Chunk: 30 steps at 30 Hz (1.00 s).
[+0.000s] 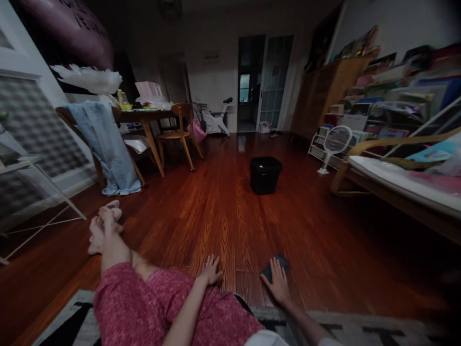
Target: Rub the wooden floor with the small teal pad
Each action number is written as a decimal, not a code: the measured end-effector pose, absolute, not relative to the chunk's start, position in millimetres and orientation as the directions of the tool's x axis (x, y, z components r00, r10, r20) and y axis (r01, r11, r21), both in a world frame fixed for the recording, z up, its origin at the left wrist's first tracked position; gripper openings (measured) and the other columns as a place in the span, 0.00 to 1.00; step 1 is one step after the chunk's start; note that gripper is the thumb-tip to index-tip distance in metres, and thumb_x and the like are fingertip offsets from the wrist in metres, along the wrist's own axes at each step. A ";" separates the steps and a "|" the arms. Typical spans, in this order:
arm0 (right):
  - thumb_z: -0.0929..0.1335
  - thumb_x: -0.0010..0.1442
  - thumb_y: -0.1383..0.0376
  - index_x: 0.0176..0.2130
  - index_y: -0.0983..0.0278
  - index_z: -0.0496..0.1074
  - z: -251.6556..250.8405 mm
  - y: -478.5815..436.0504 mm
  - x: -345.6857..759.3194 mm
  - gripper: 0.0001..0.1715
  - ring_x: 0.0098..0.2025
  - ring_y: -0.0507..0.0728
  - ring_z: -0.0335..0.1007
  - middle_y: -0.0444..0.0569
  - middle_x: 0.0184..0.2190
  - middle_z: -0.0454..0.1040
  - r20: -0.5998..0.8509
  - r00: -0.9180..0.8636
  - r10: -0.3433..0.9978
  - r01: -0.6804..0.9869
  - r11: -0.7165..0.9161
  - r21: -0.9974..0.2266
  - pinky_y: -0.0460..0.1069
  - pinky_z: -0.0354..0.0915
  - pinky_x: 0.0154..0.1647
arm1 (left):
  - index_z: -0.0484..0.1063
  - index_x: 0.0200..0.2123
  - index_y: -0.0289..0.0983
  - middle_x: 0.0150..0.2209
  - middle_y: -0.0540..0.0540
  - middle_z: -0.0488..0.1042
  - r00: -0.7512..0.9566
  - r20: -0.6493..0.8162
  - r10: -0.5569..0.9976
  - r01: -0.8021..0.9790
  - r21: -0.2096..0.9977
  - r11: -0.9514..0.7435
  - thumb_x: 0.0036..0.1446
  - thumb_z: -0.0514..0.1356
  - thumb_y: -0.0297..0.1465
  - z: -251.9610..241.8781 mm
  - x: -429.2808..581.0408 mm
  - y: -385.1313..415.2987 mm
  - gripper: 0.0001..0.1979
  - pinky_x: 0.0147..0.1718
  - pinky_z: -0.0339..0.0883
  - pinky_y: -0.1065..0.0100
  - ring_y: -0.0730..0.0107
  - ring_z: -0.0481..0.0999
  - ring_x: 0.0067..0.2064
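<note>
My right hand lies flat over a dark grey cloth on the reddish wooden floor. Part of the cloth is hidden beneath the palm and fingers. To the left, my left hand hangs or rests by my knee with its fingers apart and holds nothing; a ring shows on one finger. Whether it touches the floor I cannot tell. My legs, in pink patterned shorts, stretch out to the left. Farther ahead on the floor stands a black bin.
A patterned rug lies under me. At left are a side table, a chair draped with jeans and a dining table. On the right stand a wooden lounge chair, a white electric swatter and crowded shelves.
</note>
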State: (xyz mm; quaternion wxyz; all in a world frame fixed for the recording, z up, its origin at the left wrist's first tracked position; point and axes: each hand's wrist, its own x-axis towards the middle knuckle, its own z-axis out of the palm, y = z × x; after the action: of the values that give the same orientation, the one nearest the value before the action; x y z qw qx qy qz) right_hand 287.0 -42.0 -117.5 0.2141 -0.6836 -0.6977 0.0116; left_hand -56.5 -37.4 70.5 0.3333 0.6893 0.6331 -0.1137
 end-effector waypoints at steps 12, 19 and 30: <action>0.61 0.58 0.68 0.70 0.63 0.56 -67.1 0.6 239.7 0.42 0.72 0.58 0.49 0.52 0.70 0.59 0.183 -0.223 0.958 0.851 0.283 -0.443 0.61 0.48 0.73 | 0.37 0.73 0.35 0.75 0.40 0.29 0.193 -0.582 0.790 0.949 0.315 0.000 0.61 0.48 0.50 63.3 -59.7 -38.9 0.44 0.70 0.35 0.51 0.56 0.27 0.74; 0.61 0.43 0.78 0.68 0.64 0.59 -62.5 -2.1 207.1 0.53 0.72 0.60 0.49 0.55 0.69 0.60 0.116 -0.231 0.966 0.792 0.256 -0.554 0.64 0.46 0.73 | 0.39 0.73 0.33 0.75 0.40 0.30 0.188 -0.586 0.788 0.950 0.313 0.006 0.62 0.48 0.46 66.5 -57.6 -39.2 0.42 0.70 0.36 0.50 0.56 0.28 0.74; 0.58 0.47 0.78 0.70 0.60 0.55 -62.5 -35.1 250.2 0.52 0.74 0.53 0.41 0.47 0.73 0.52 0.042 -0.271 0.962 0.851 0.259 -0.458 0.58 0.44 0.74 | 0.40 0.73 0.37 0.75 0.41 0.31 0.196 -0.611 0.767 0.950 0.311 0.005 0.63 0.48 0.50 65.1 -58.6 -40.6 0.42 0.70 0.36 0.48 0.55 0.29 0.74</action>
State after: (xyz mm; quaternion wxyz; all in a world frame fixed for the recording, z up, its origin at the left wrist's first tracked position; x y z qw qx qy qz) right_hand 250.2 -35.1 -62.5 0.1583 -0.5828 -0.7775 0.1756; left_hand -58.6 -40.6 65.1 0.3441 0.6926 0.6198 -0.1333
